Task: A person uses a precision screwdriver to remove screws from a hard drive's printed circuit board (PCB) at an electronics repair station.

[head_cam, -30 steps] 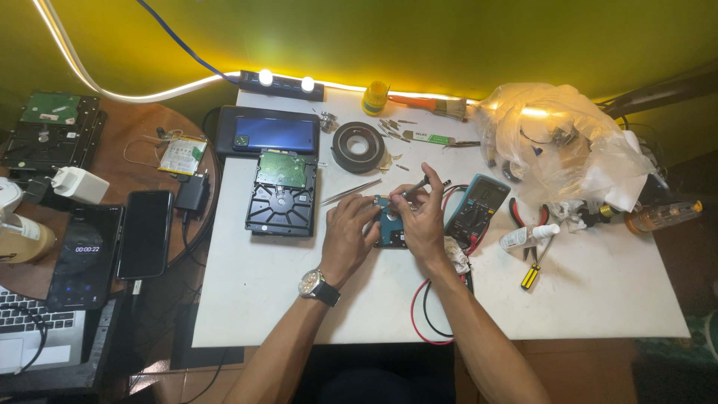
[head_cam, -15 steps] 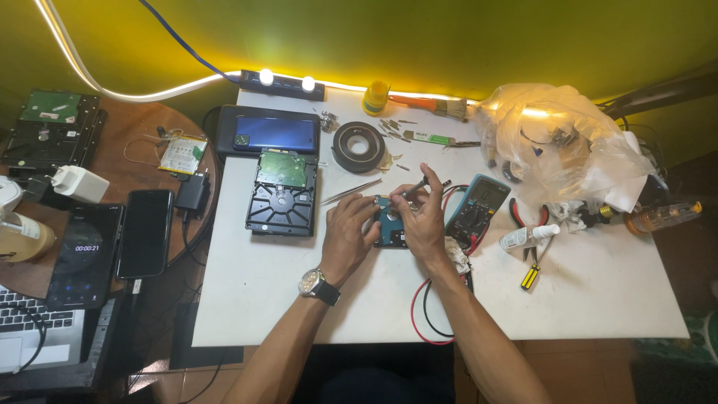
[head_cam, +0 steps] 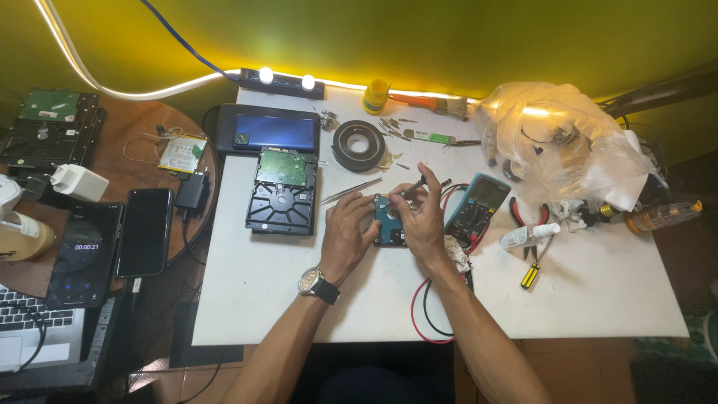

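Hands meet over a small blue-green drive board (head_cam: 389, 223) lying flat on the white worktop (head_cam: 254, 299). The left hand (head_cam: 346, 236) — a wristwatch (head_cam: 318, 285) on its wrist — presses its fingers against the board's left edge, steadying it rather than closing a full grip. The right hand (head_cam: 420, 217) has its grip pinched around a slim dark tool (head_cam: 416, 185), tip angled down onto the board's upper part; the contact point itself is hidden by the fingers. Just right of that grip lies a multimeter (head_cam: 479, 206), its red and black leads (head_cam: 430, 307) looping under the right forearm. Just left of the left hand lie silver tweezers (head_cam: 351, 190), and beyond them a larger black hard drive (head_cam: 282, 191) with its green circuit board facing up. Farther from the grips, above them, sits a dark roll of tape (head_cam: 358, 145); well to the right lie red-handled pliers (head_cam: 523, 217) and a crumpled plastic bag (head_cam: 561, 146).
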